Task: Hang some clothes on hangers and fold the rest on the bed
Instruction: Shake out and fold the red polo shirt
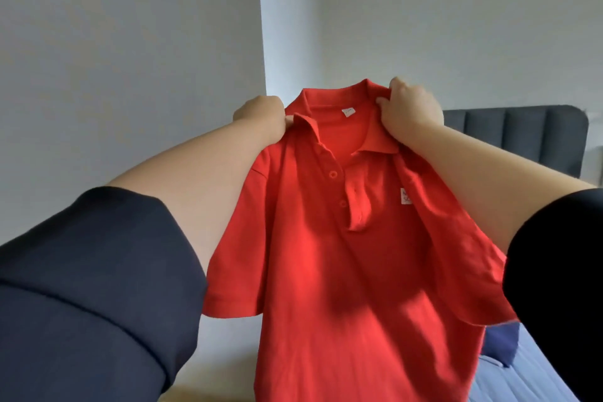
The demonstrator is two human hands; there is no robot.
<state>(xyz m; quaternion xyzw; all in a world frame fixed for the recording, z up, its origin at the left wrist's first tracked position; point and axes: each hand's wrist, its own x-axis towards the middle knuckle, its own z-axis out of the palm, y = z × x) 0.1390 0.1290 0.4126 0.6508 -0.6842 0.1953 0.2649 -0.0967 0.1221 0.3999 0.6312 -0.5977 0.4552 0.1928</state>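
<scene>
A red polo shirt (326, 254) hangs in the air in front of me, its front facing me, collar up and buttons undone. My left hand (261, 116) grips the shirt's left shoulder beside the collar. My right hand (409, 108) grips the right shoulder at the collar. A small white logo patch shows on the chest and a white label inside the neck. The shirt's lower hem runs out of view at the bottom. No hanger is visible.
A bed with a light blue sheet (535, 378) lies at the lower right, with a darker blue pillow (501, 346) and a dark grey padded headboard (522, 134) behind. Plain white walls (130, 42) fill the background, with a corner at the centre.
</scene>
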